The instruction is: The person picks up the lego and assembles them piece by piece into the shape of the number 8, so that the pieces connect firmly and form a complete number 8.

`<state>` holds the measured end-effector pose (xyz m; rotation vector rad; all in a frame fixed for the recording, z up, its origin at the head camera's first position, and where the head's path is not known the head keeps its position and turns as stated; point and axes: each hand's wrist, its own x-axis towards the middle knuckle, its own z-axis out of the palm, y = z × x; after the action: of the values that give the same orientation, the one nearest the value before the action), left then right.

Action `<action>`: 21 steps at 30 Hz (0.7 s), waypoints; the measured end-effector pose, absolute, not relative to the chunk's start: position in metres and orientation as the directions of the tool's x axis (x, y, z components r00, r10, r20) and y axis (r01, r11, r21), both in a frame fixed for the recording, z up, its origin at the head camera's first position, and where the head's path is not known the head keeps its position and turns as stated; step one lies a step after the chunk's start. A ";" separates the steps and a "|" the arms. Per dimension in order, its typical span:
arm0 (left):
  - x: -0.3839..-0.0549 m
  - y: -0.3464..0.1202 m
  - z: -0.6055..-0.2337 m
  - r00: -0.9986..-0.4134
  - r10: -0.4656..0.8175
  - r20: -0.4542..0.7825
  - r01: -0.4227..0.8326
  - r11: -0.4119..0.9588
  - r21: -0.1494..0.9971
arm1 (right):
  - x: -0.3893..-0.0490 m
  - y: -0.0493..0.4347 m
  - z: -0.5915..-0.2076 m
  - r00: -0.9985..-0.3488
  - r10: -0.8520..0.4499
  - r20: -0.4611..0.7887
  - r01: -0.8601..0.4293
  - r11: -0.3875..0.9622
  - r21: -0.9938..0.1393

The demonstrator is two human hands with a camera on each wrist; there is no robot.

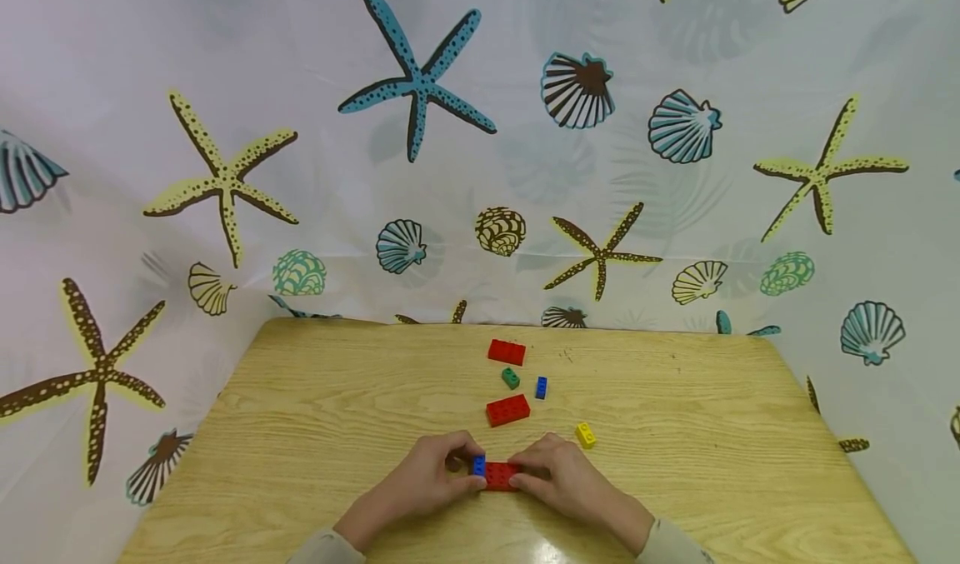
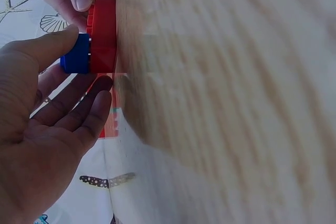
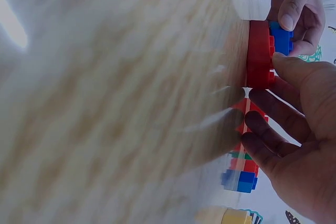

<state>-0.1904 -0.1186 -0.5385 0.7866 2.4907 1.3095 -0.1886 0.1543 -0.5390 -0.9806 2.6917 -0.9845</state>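
At the front middle of the table lies a red toy brick (image 1: 498,477) with its studs up. A small blue toy brick (image 1: 479,466) sits across the studs at its left end, as the left wrist view also shows for the blue brick (image 2: 75,56). My left hand (image 1: 429,479) pinches the blue brick between thumb and forefinger, other fingers spread below. From the right, my right hand (image 1: 567,479) grips the other end of the red brick (image 3: 258,56), thumb on the near side and forefinger behind.
Beyond the hands lie a second red brick (image 1: 508,411), a third red brick (image 1: 507,352), a small green brick (image 1: 511,378) and a small blue one (image 1: 542,387). A yellow brick (image 1: 586,435) lies near the right hand. Patterned cloth (image 1: 450,189) surrounds the wooden table (image 1: 315,414).
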 end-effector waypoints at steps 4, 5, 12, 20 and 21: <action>-0.190 -0.118 -0.537 -0.833 0.551 0.049 0.348 0.453 0.821 | -0.189 0.154 -0.538 -0.786 -0.610 0.105 -0.533 0.581 -0.615; -0.190 -0.118 -0.537 -0.833 0.552 0.050 0.349 0.451 0.822 | -0.189 0.154 -0.538 -0.786 -0.610 0.104 -0.533 0.582 -0.615; -0.191 -0.117 -0.537 -0.832 0.552 0.057 0.351 0.444 0.825 | -0.188 0.154 -0.536 -0.785 -0.610 0.108 -0.535 0.579 -0.616; -0.190 -0.118 -0.539 -0.835 0.549 0.046 0.329 0.430 0.841 | -0.188 0.153 -0.536 -0.787 -0.608 0.107 -0.533 0.581 -0.616; -0.190 -0.118 -0.539 -0.834 0.550 0.046 0.328 0.427 0.843 | -0.188 0.153 -0.536 -0.787 -0.608 0.107 -0.532 0.580 -0.616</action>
<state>-0.1902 -0.1178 -0.5385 0.7672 2.4452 1.3637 -0.1876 0.1533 -0.5359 -0.9741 2.6883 -0.9890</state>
